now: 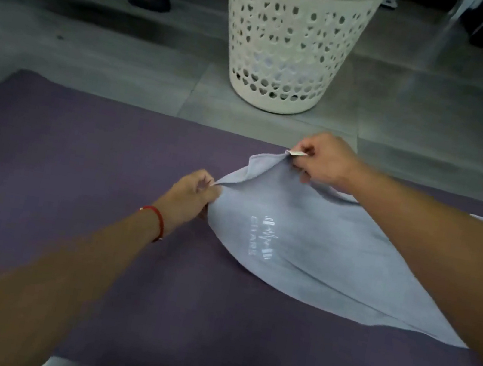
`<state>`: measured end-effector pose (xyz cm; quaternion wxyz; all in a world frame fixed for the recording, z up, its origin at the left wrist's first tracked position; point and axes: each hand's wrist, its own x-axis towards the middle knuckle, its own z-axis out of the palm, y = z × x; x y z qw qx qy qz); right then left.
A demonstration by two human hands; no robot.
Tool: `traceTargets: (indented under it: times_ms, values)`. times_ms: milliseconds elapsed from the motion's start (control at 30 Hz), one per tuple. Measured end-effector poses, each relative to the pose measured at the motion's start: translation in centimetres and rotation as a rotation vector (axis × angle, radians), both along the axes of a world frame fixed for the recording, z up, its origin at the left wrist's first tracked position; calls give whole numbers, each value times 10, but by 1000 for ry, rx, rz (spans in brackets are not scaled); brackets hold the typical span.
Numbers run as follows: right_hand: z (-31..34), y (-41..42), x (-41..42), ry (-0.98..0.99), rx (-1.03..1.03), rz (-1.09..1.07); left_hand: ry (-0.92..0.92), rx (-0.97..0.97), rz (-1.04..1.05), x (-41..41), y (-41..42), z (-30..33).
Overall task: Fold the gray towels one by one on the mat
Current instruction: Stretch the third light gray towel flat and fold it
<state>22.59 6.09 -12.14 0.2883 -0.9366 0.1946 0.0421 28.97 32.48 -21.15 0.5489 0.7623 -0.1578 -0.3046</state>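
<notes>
Here, gray towel (311, 251) pinched at two corners, left hand (194, 194) and right hand (322, 161) both closed on fabric, above purple mat (79, 157); best kept taut, edges aligned.

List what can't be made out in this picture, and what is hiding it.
- Head view: the right end of the gray towel is covered by the right forearm and cut off by the frame edge.
- The pinched corners are hidden inside the left hand and right hand.
- The basket contents: only pale shapes show through the holes.
- The towel's print is too blurred to read.
- The dark background is too dim to identify.
</notes>
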Motion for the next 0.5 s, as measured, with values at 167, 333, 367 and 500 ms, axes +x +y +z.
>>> traceTargets:
  times_ms: [167, 333, 367, 500]
  values:
    - [-38, 48, 83, -129, 111, 89, -82, 52, 446, 26, 22, -22]
    - [-78, 104, 95, 118, 52, 407, 75, 8, 649, 98, 71, -25]
    - [-90, 113, 86, 163, 14, 470, 138, 6, 593, 98, 81, -31]
    - [-139, 141, 28, 313, -203, 664, -40, 393, 325, 50, 112, -90]
